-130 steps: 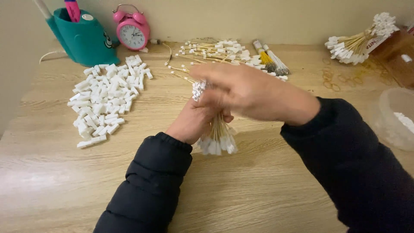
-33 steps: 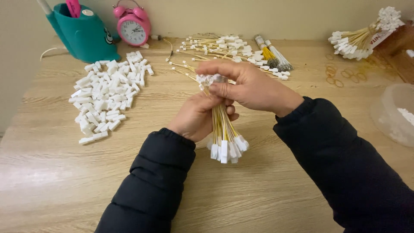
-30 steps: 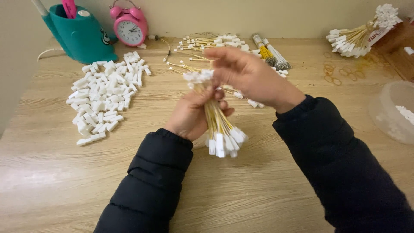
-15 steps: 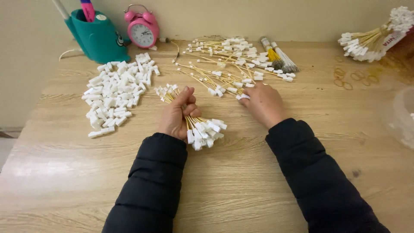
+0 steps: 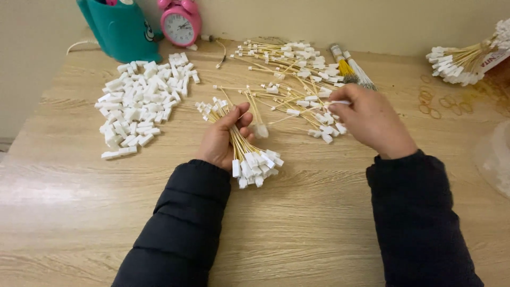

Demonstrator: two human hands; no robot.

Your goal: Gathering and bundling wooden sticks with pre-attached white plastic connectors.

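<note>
Left hand (image 5: pixel 222 139), centre of frame: fingers curled tight round a bundle of yellow wires (image 5: pixel 240 142), white plugs fanned out at both ends, lower end touching the wooden table (image 5: pixel 297 223). Right hand (image 5: pixel 372 121), right of centre: fingertips pinched on a single white-tipped wire at the edge of the loose wire pile (image 5: pixel 289 74), upper centre. Heap of white plastic plugs (image 5: pixel 141 101) at upper left. Teal holder (image 5: pixel 121 26) and pink alarm clock (image 5: pixel 180 21) along top edge. Second tied wire bundle (image 5: pixel 465 59) at upper right, beside a red-and-white package corner (image 5: pixel 495 59). Rubber bands (image 5: pixel 431 102) just below. Clear tub (image 5: pixel 496 157) at right edge, cut off.
</note>
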